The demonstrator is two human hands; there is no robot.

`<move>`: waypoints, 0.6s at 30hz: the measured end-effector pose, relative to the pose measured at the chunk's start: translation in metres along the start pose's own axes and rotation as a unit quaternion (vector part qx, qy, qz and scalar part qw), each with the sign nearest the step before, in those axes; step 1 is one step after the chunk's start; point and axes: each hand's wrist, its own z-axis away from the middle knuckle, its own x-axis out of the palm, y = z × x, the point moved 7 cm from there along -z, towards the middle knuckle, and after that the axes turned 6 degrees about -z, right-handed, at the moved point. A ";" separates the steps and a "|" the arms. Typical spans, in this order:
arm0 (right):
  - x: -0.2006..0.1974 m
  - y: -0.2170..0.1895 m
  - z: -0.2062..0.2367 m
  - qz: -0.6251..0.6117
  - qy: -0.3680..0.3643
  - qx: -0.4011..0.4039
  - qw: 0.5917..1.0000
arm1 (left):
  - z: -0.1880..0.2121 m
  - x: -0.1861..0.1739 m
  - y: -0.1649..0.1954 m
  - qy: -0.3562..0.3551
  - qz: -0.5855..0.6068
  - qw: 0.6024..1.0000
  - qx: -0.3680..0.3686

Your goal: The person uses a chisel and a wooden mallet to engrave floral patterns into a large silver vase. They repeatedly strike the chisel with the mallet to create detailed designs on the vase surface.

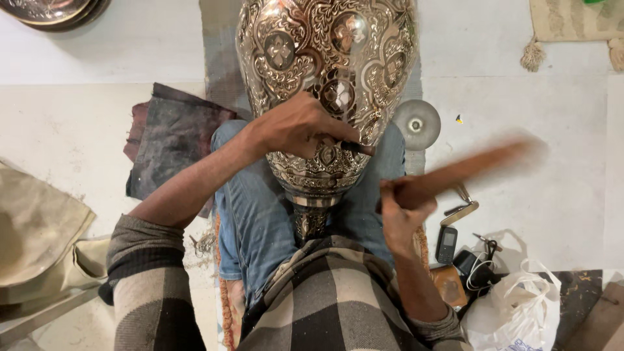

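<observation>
Engraved metal vase [325, 65] on lap, chisel [356, 148], blurred wood mallet [455, 174]

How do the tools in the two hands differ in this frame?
The left hand pinches a short dark punch, sharp and still, tip on the engraved metal vase. The right hand grips a long brown wooden mallet, motion-blurred, clear of the vase. Both point rightward.

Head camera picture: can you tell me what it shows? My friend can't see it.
A person sits with a big engraved silver metal vase resting on their lap. Their left hand presses a thin dark chisel against the vase, and their right hand swings a blurred wooden mallet. A phone and white plastic bag lie nearby.
</observation>
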 end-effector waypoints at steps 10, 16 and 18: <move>0.013 -0.002 0.009 0.029 0.001 0.065 0.997 | 0.004 0.009 -0.005 -0.025 -0.015 1.000 -0.010; 0.005 -0.011 0.014 0.135 -0.026 0.073 0.988 | 0.004 -0.001 0.001 0.001 -0.002 1.000 -0.011; -0.003 -0.008 0.018 0.085 0.028 0.082 0.993 | 0.005 0.004 -0.004 -0.030 0.024 0.996 -0.076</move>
